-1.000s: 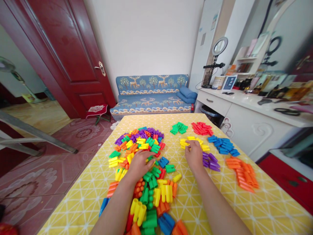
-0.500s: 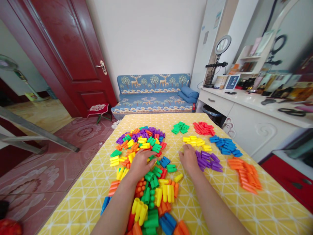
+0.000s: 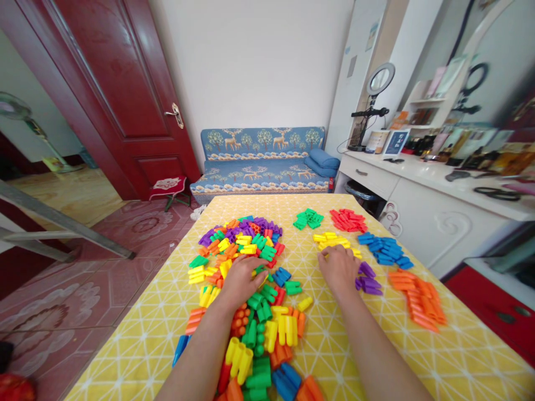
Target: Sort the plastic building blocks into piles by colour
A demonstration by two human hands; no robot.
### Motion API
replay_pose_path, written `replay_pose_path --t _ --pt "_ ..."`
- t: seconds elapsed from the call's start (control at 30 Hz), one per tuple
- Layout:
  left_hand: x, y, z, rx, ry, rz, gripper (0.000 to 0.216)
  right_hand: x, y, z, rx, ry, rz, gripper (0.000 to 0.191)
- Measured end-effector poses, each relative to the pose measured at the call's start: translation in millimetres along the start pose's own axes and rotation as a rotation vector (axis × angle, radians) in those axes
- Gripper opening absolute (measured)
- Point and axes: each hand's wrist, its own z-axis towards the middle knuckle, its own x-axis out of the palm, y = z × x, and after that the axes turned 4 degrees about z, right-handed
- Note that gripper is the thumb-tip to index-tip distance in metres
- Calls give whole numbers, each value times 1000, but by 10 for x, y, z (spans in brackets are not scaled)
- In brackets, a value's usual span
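My left hand (image 3: 243,279) rests on a mixed pile of plastic building blocks (image 3: 242,249), made of joined tubes in several colours. Its thumb and fingers are apart, with green and yellow pieces under and between them; no block is plainly gripped. My right hand (image 3: 339,269) hovers or rests over the left part of a group of purple blocks (image 3: 368,285), hiding some of them. Its fingers are loosely bent and apart, the tips close to the yellow blocks (image 3: 330,239), and I see nothing held in it.
Sorted groups lie on the right: green blocks (image 3: 308,219), red blocks (image 3: 348,220), blue blocks (image 3: 384,249) and orange blocks (image 3: 420,298). A yellow patterned cloth (image 3: 455,356) covers the table. Beyond are a blue sofa (image 3: 263,167) and a white dresser (image 3: 434,206).
My right hand has moved right, from beside the purple and yellow blocks to over the purple ones, covering part of them. My left hand stays in place on the mixed pile.
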Motion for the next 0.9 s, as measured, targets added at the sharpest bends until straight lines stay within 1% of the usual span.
replay_pose_path --t 0.1,0.17,0.23,0.3,0.4,0.43,0.47,0.6,0.67,0.73,0.77,0.83,0.87,0.9 --pt "7 5 0 0 -3 -10 24 -13 -134 42 87 63 -30 22" --pt "11 7 0 0 -5 -14 24 -3 -187 54 110 109 -34 22" --pt "13 7 -1 3 -6 -13 25 0 -210 58 125 119 -27 24" --pt "17 7 -2 2 -7 -10 25 -8 -226 61 152 76 -19 26" --pt "22 10 -3 -5 -8 -7 25 -20 -278 74 215 -41 -18 28" --pt "23 11 -3 -5 -10 -7 25 -21 -304 81 241 -52 -17 29" --pt "23 10 -2 -4 -12 -7 25 -20 -331 89 267 -37 -14 29" --pt "18 7 4 6 -15 -6 25 -29 -399 104 349 117 -13 33" --pt "15 7 6 10 -15 -5 24 -58 -377 96 357 136 -25 32" --pt "15 9 6 13 -16 -4 24 -103 -307 77 327 89 -21 31" --pt "15 10 6 15 -15 -4 24 -125 -252 63 284 45 -5 30" --pt "16 14 7 16 -12 -9 23 -157 -101 24 122 -28 79 27" --pt "17 16 8 15 -11 -14 22 -161 -8 -5 19 -27 146 24" --pt "18 18 9 15 -11 -22 22 -156 95 -41 -79 14 223 21"
